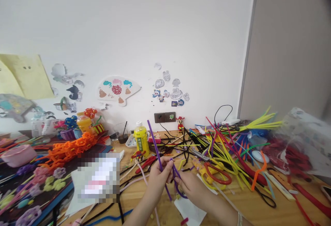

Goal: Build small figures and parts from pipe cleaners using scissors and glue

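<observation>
My left hand (pixel 158 177) pinches a purple pipe cleaner (pixel 155 141) that sticks up and to the left from my fingers. My right hand (pixel 191 185) grips the lower part of the same purple pipe cleaner, which is bent into a loop between the two hands. Both hands hover just above the wooden table (pixel 258 208), near its front middle. A white scrap of paper (pixel 190 210) lies under my right wrist.
A yellow bottle (pixel 141 140) stands behind my hands. Orange chain work (pixel 71 148) and pipe-cleaner flowers (pixel 38 181) fill the left. Yellow-and-red scissors (pixel 213 174) and a tangle of coloured pipe cleaners (pixel 232 146) lie right. A bag of red ones (pixel 292 153) sits far right.
</observation>
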A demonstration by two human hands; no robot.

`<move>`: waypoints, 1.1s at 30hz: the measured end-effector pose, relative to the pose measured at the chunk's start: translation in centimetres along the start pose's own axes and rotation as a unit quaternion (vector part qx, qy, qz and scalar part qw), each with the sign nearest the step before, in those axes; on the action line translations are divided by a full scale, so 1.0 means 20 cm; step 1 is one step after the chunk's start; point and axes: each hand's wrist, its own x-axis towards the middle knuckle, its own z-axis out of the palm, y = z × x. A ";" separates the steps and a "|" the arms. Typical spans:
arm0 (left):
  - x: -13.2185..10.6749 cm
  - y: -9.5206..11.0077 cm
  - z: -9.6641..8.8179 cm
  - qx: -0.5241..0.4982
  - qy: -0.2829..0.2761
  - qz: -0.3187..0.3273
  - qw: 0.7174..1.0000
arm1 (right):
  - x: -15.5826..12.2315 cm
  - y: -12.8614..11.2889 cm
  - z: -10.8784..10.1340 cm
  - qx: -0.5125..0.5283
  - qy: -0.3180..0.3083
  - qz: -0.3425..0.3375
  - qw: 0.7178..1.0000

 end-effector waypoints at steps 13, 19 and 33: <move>0.00 -0.02 -0.01 0.007 -0.019 0.010 1.000 | 0.00 -0.06 -0.04 0.126 0.036 -0.010 0.991; -0.04 0.01 0.03 0.053 -0.063 0.020 0.996 | 0.00 -0.07 -0.01 0.415 0.037 0.065 0.907; -0.02 0.03 0.03 0.051 -0.072 0.003 0.996 | 0.02 -0.08 -0.01 0.406 0.070 0.078 0.908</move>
